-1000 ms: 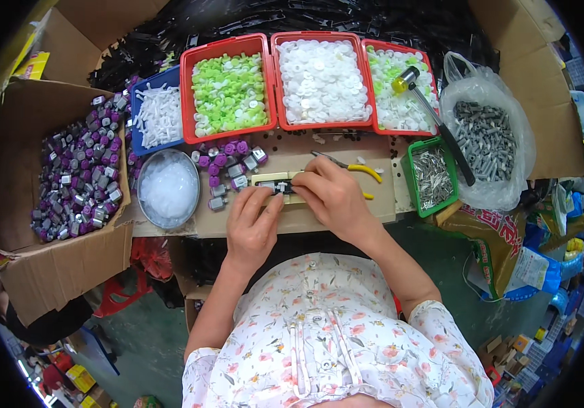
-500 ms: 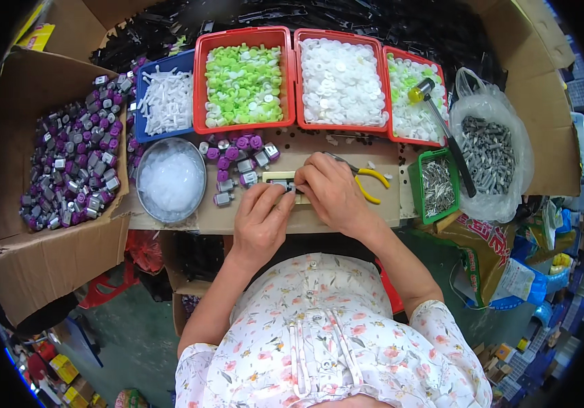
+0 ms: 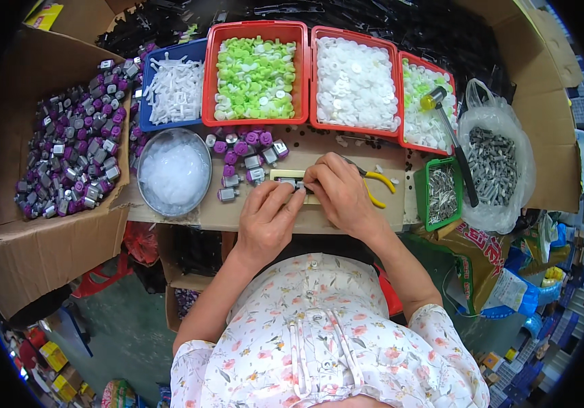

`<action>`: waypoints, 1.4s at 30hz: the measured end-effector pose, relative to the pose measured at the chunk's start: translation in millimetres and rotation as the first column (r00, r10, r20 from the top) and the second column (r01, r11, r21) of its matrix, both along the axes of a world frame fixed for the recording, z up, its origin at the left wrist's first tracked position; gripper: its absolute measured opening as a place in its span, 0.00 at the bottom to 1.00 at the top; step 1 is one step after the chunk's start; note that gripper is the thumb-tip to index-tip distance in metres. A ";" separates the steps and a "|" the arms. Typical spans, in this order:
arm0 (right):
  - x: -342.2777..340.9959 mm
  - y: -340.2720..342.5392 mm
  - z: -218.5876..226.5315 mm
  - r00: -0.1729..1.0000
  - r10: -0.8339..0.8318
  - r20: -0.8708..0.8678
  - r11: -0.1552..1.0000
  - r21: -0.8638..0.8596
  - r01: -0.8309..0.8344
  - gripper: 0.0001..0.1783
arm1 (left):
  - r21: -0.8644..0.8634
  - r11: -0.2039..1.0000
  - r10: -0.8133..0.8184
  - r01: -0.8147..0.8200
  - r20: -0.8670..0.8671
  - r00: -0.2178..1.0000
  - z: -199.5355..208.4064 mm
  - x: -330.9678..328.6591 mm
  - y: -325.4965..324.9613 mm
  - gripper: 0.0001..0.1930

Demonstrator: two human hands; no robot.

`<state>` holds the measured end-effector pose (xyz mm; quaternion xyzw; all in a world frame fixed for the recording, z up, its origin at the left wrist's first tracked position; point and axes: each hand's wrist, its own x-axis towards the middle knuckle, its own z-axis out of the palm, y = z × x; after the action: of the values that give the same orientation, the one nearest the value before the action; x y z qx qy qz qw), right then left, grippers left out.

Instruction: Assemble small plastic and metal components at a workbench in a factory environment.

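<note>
At the front of the cardboard-covered bench, my left hand (image 3: 268,219) and my right hand (image 3: 343,194) meet with their fingers pinched together. A small grey-and-black part (image 3: 298,184) shows between the fingertips, mostly hidden by them. It lies over a pale brass-coloured fixture block (image 3: 284,174), whose near side the hands cover. Yellow-handled pliers (image 3: 379,178) rest just right of my right hand. Left of the fixture stand several small purple-and-silver motors (image 3: 254,162), some on their sides.
A cardboard box of motors (image 3: 77,146) and a bowl of white grease-like stuff (image 3: 173,172) are left. Behind sit a blue tray (image 3: 147,126) and red trays (image 3: 307,81) of plastic parts. At right are a hammer (image 3: 465,166), a green pin box (image 3: 425,221) and a bag (image 3: 520,163).
The whole view has shifted slightly, so the bench things appear a little further right. My hands stay pinched together over the fixture, with only slight finger movement.
</note>
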<state>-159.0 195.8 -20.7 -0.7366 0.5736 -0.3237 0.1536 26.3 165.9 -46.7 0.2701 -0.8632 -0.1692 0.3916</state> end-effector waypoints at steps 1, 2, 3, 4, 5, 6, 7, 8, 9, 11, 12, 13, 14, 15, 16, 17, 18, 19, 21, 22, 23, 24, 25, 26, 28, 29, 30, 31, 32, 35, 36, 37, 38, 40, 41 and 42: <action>0.3 0.3 0.3 1.000 -0.001 0.000 1.000 0.001 0.001 0.10 | 0.001 1.000 -0.001 0.001 0.000 1.000 -0.1 0.5 0.4 0.19; 0.9 0.6 0.8 1.000 0.001 -0.013 1.000 -0.027 -0.001 0.10 | 0.010 1.000 0.007 -0.007 -0.002 1.000 -0.1 1.1 0.8 0.18; 1.5 1.0 0.9 1.000 0.002 -0.026 0.998 -0.055 -0.003 0.10 | 0.019 1.000 0.014 -0.014 -0.004 1.000 -0.5 1.8 1.1 0.18; 1.8 1.7 0.8 1.000 0.001 -0.026 0.999 -0.053 -0.002 0.10 | 0.020 1.000 0.013 -0.013 -0.004 1.000 -1.0 2.6 1.3 0.18; 2.2 2.7 0.6 0.999 -0.007 -0.033 0.998 -0.068 0.005 0.10 | 0.022 1.000 0.010 -0.010 -0.018 1.000 -1.6 3.7 1.4 0.17; 2.6 3.1 0.4 0.999 -0.014 -0.041 0.997 -0.082 0.011 0.10 | 0.024 1.000 0.008 -0.007 -0.031 0.999 -2.2 4.7 1.5 0.17; 3.0 2.6 0.9 0.999 -0.015 -0.040 0.997 -0.080 0.012 0.10 | 0.025 1.000 0.007 -0.006 -0.031 0.999 -2.2 5.6 1.7 0.17; 3.4 1.7 2.0 0.999 -0.021 -0.035 0.998 -0.066 0.019 0.10 | 0.021 1.000 0.001 0.000 -0.040 0.999 -1.7 6.3 1.7 0.17; 3.9 0.7 2.8 0.999 -0.025 -0.029 0.998 -0.051 0.024 0.10 | 0.016 1.000 -0.002 0.003 -0.049 0.999 -1.5 7.1 1.7 0.17; 3.2 0.5 3.2 1.000 -0.022 -0.015 0.999 -0.035 0.022 0.10 | 0.012 1.000 -0.002 0.002 -0.050 0.999 -4.4 8.3 2.3 0.17; 2.6 0.5 3.5 1.000 -0.021 -0.002 1.000 -0.020 0.021 0.10 | 0.008 1.000 -0.003 0.003 -0.052 0.999 -5.5 8.5 2.4 0.17; 2.2 0.5 3.8 1.000 -0.021 -0.002 1.000 -0.019 0.021 0.10 | 0.009 1.000 -0.002 0.003 -0.052 0.999 -5.3 8.7 2.3 0.17; 1.9 0.6 4.1 1.000 -0.020 -0.004 1.000 -0.017 0.020 0.10 | 0.009 1.000 -0.002 0.002 -0.044 0.999 -4.5 8.7 2.2 0.17; 1.4 0.8 4.3 1.000 -0.019 -0.007 1.000 -0.016 0.019 0.10 | 0.009 1.000 -0.002 0.003 -0.036 0.999 -4.2 8.3 2.1 0.17; 1.1 0.8 3.2 1.000 -0.020 -0.007 1.000 -0.015 0.020 0.10 | 0.010 1.000 -0.003 0.003 -0.036 0.999 -4.3 7.9 2.1 0.17; 0.8 1.0 1.4 1.000 -0.017 -0.007 1.000 -0.021 0.017 0.10 | 0.005 1.000 0.000 0.000 -0.035 0.999 -4.5 7.6 2.0 0.17; 0.9 1.0 0.2 1.000 -0.014 -0.007 1.000 -0.026 0.014 0.10 | 0.000 1.000 0.002 -0.002 -0.034 0.999 -4.7 7.7 1.9 0.17; 1.0 0.8 0.3 1.000 -0.015 -0.006 1.000 -0.026 0.015 0.10 | 0.001 1.000 0.001 -0.001 -0.033 0.999 -4.5 7.8 1.9 0.17; 1.0 0.6 1.2 0.999 0.004 -0.037 0.999 -0.043 -0.006 0.10 | 0.005 1.000 -0.001 0.001 -0.019 1.000 -3.4 7.8 1.8 0.18; 1.0 1.0 0.9 0.999 0.003 -0.037 0.999 -0.043 -0.004 0.10 | 0.005 1.000 -0.003 0.003 -0.019 1.000 -3.5 7.7 1.7 0.18; 1.0 1.7 0.3 0.998 0.006 -0.063 0.998 -0.059 -0.009 0.10 | 0.000 1.000 -0.005 0.005 -0.010 1.000 -3.8 7.7 1.6 0.19; 1.0 2.1 -0.3 0.996 0.009 -0.088 0.997 -0.075 -0.015 0.10 | -0.005 1.000 -0.007 0.007 -0.001 1.000 -4.1 7.7 1.5 0.20; 0.9 1.9 -0.3 0.996 0.008 -0.087 0.997 -0.075 -0.014 0.10 | -0.005 1.000 -0.008 0.008 -0.001 1.000 -3.7 7.7 1.4 0.20; 0.8 1.4 0.1 0.994 0.010 -0.107 0.997 -0.079 -0.019 0.10 | -0.007 1.000 -0.008 0.008 0.009 1.000 -2.7 7.6 1.1 0.20; 0.4 1.0 1.6 0.992 0.011 -0.127 0.996 -0.083 -0.022 0.10 | -0.010 1.000 -0.008 0.008 0.018 1.000 -2.2 7.3 0.5 0.20; 0.3 0.9 2.7 0.988 0.020 -0.152 0.995 -0.091 -0.034 0.10 | -0.013 1.000 -0.013 0.013 0.023 1.000 -2.2 7.2 -0.1 0.21; 0.3 1.0 3.4 0.984 0.029 -0.176 0.994 -0.100 -0.048 0.10 | -0.016 1.000 -0.018 0.019 0.029 0.999 -2.2 7.0 -0.6 0.21; 0.0 1.2 3.7 0.984 0.029 -0.176 0.994 -0.100 -0.047 0.10 | -0.017 1.000 -0.019 0.019 0.029 0.999 -1.0 6.7 -1.1 0.21; -0.6 1.5 4.0 0.981 0.043 -0.187 0.993 -0.097 -0.062 0.10 | -0.017 1.000 -0.019 0.020 0.054 0.998 1.0 6.3 -1.6 0.21; -2.4 3.1 5.5 0.976 0.061 -0.207 0.995 -0.069 -0.077 0.11 | -0.013 1.000 -0.018 0.019 0.082 0.996 1.9 4.6 -2.4 0.21; -2.5 3.7 5.9 0.974 0.063 -0.216 0.996 -0.045 -0.074 0.12 | -0.010 1.000 -0.020 0.020 0.085 0.996 1.8 4.1 -2.3 0.21; -2.4 3.8 5.5 0.974 0.064 -0.216 0.996 -0.045 -0.075 0.12 | -0.010 1.000 -0.019 0.020 0.085 0.996 2.4 3.8 -2.3 0.21; -2.3 3.9 4.6 0.983 0.050 -0.176 0.997 -0.053 -0.061 0.11 | -0.011 1.000 -0.023 0.024 0.090 0.996 3.4 3.5 -2.2 0.20; -1.5 3.7 3.8 0.990 0.037 -0.135 0.997 -0.062 -0.046 0.09 | -0.013 1.000 -0.027 0.028 0.095 0.995 3.1 3.4 -2.6 0.20; -1.2 3.5 3.8 0.992 0.032 -0.122 0.997 -0.065 -0.040 0.09 | -0.015 0.999 -0.029 0.031 0.087 0.996 1.4 3.4 -2.7 0.20; -1.1 3.2 3.9 0.994 0.028 -0.110 0.997 -0.068 -0.036 0.10 | -0.017 0.999 -0.032 0.033 0.078 0.996 0.6 3.2 -2.7 0.20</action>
<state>-160.2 199.0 -16.8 -0.7672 0.5576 -0.3004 0.1012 29.5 163.2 -46.1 0.2590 -0.8835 -0.1572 0.3572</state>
